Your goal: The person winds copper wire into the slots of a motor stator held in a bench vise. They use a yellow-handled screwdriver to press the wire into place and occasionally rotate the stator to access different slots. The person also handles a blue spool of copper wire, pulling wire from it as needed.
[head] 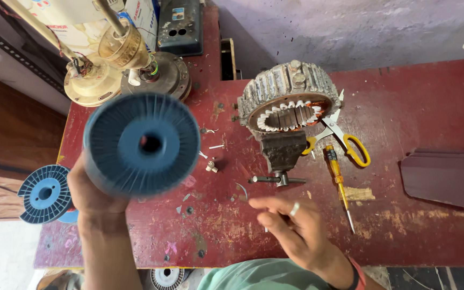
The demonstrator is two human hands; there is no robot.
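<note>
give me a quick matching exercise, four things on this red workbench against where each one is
Things:
1. large blue plastic spool
2. round metal motor stator with copper windings
3. yellow-handled scissors
4. yellow-handled screwdriver

Places:
A. clamped in the small bench vise
B. held up in the left hand
C. flat on the table, just below the scissors
D. right beside the stator

Pairs: 1-B, 2-A, 3-D, 4-C

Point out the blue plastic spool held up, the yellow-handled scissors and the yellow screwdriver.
Blue plastic spool (142, 144): head view, on its round end flange.
Yellow-handled scissors (356, 150): head view, on the handle loop.
Yellow screwdriver (335, 172): head view, on its handle.
</note>
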